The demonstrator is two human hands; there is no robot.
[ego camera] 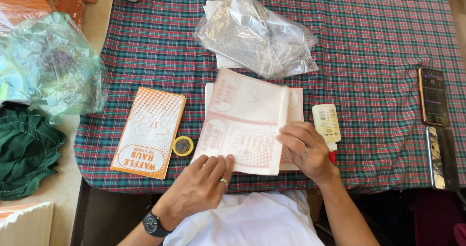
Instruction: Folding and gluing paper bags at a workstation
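Nearest the camera, the left hand [201,185], with a ring and a dark wristwatch [155,224] on its wrist, lies with fingers curled, the fingertips pinching the near edge of a pale pink-printed paper sheet [242,122]. The right hand [306,151] rests flat on the sheet's right part, fingers spread and pressing down along its folded right edge. The sheet lies on top of a stack of similar white-and-pink paper sheets [295,102] at the near middle of the red-and-green plaid tablecloth [378,56]. Its long axis runs roughly from near to far, tilted a little so the far end leans to the right; its print reads upside down from here.

Just left of the sheet sits a small round yellow-rimmed tin [183,146], and beside that a stack of orange-printed paper bags [149,132], long axis also near to far and tilted the same way. Just right of the right hand lies a white glue bottle with a red tip [326,124], tip pointing near. At the right edge rest two phones [433,96]. Farther off lies a crumpled clear plastic bag [255,32] over white papers. At the far left, off the cloth, sit a greenish plastic bag [53,64] and a dark green cloth [26,149].
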